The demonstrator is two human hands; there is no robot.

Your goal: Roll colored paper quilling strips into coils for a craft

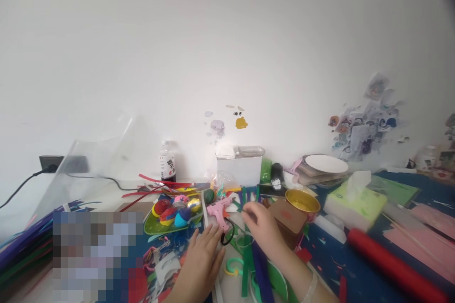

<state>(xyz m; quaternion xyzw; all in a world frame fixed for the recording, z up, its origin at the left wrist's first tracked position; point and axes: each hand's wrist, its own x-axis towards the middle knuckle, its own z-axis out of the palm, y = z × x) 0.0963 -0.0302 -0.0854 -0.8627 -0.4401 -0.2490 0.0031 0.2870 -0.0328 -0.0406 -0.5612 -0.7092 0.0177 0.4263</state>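
My left hand (203, 261) lies low over the cluttered table, fingers stretched out and together, just below a pink glue gun (219, 213) with a black cord. My right hand (262, 225) is to the right of the glue gun, its fingers curled in; what they hold, if anything, is hidden. Below that hand lie a green strip (246, 270), a dark blue strip (262, 274) and a clear tape roll (243, 240). A teal and yellow ring (233, 266) sits between my hands.
A green tray (152, 225) with colourful egg-shaped pieces stands left. A gold bowl (302, 202) rests on a brown box (287, 220). Right are a tissue pack (351, 206) and a red roll (387, 265). A bottle (167, 163) stands against the wall.
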